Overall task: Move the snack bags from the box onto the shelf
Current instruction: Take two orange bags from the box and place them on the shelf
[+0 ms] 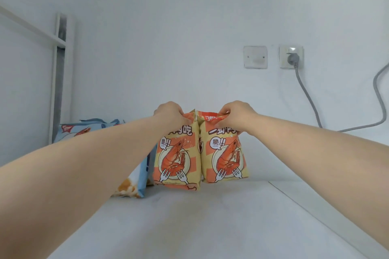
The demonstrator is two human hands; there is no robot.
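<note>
Snack bags, the two orange-and-yellow plastic ones with the prawn picture: where are they?

— Upright and touching, side by side on the white shelf. My left hand pinches the left bag at its top edge, and my right hand the right bag. My fingers are clamped on the crimped seals.

— Around them?

— Blue snack bags lean just left. On the wall there's a grey plug and cable in a white socket.

Two upright snack bags side by side on the shelf, another bag just left, socket behind.
</note>
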